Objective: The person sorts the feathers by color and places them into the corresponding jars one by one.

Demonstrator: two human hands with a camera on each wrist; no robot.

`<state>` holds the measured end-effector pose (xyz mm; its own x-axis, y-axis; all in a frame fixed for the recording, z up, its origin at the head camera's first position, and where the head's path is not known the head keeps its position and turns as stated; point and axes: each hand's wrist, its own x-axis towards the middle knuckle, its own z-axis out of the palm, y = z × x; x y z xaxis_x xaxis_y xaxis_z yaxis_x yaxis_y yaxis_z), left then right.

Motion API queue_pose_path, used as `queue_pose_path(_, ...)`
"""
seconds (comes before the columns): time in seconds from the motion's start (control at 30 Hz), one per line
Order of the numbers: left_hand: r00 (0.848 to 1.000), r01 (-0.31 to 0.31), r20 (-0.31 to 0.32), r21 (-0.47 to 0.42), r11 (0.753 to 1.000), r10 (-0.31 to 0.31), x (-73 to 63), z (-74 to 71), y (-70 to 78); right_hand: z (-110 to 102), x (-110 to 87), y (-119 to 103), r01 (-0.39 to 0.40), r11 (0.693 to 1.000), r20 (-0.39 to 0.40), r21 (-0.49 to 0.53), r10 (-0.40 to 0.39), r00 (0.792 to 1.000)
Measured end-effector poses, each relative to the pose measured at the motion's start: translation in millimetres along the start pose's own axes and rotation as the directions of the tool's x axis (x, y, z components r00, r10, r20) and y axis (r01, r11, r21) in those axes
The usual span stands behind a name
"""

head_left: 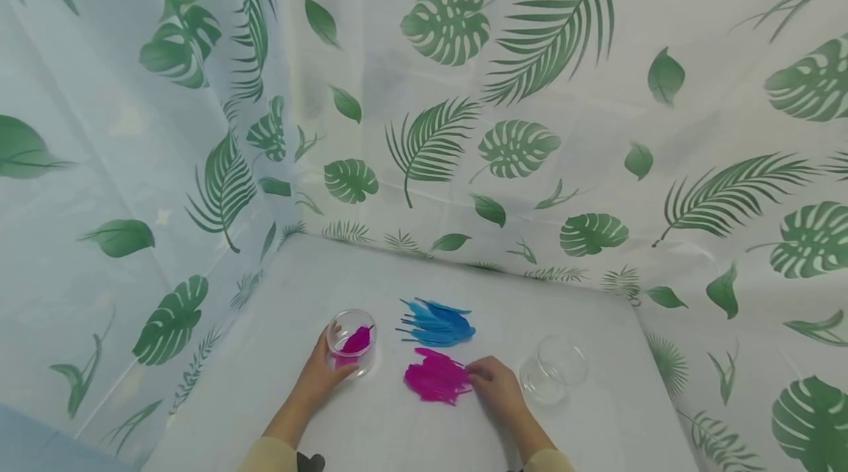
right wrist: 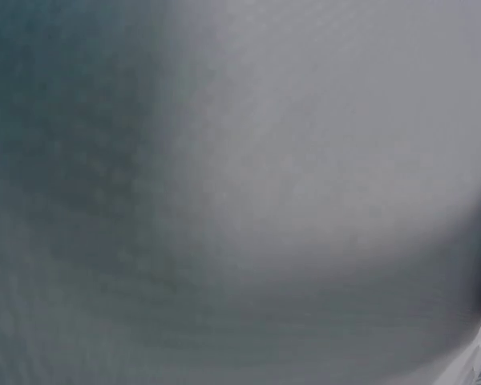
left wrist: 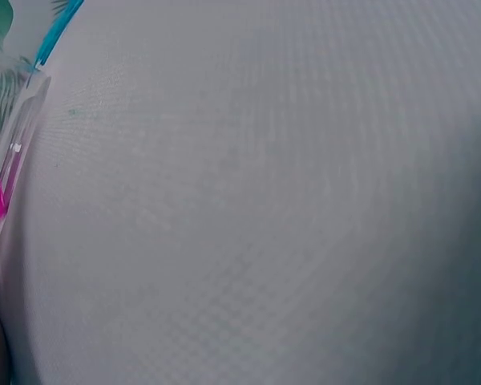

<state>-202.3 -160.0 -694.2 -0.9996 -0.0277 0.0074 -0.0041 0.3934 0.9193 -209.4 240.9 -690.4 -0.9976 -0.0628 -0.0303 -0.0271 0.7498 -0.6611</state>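
Left hand (head_left: 319, 373) grips cup (head_left: 339, 330). Right hand (head_left: 495, 382) at pink feathers (head_left: 434, 376); pinch unclear. Likely step: pickup; next needs fine pinch.

The left wrist view's left edge crops the clear cup (left wrist: 16, 132).

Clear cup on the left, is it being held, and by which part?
Yes, the left hand holds the clear cup by its side wall.

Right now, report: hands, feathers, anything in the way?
Left hand grips clear cup, magenta feather showing inside. Right hand at right edge of magenta feather pile, grip unclear. No obstruction apparent.
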Motion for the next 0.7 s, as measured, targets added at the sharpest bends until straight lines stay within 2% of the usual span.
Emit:
queue_pose_path(0.23,1.0,-0.018,-0.003,-0.023,1.0,0.018,-0.5,-0.9,1.3,3.2,1.0,-1.1,-0.017,0.999,-0.031,-0.048,0.015,0.999)
queue_pose_path(0.4,1.0,0.014,0.001,0.006,1.0,-0.014,-1.2,-1.5,2.7,3.2,-0.5,-1.2,-0.012,0.998,-0.018,-0.064,0.01,1.0)
queue_pose_path(0.47,1.0,0.029,0.007,0.007,1.0,-0.029,-1.3,-1.6,3.1,2.3,-1.0,-1.2,0.013,0.998,-0.01,-0.064,-0.014,1.0)
queue_pose_path(0.6,0.999,0.034,0.01,0.01,0.999,-0.035,-1.4,-1.8,3.8,1.4,-2.3,-0.1,0.02,0.998,-0.006,-0.061,-0.02,1.0)
queue_pose_path(0.7,0.999,0.037,0.012,0.009,0.999,-0.037,-1.6,-1.6,4.9,1.7,-2.9,1.0,-0.006,0.998,-0.014,-0.069,0.005,1.0)
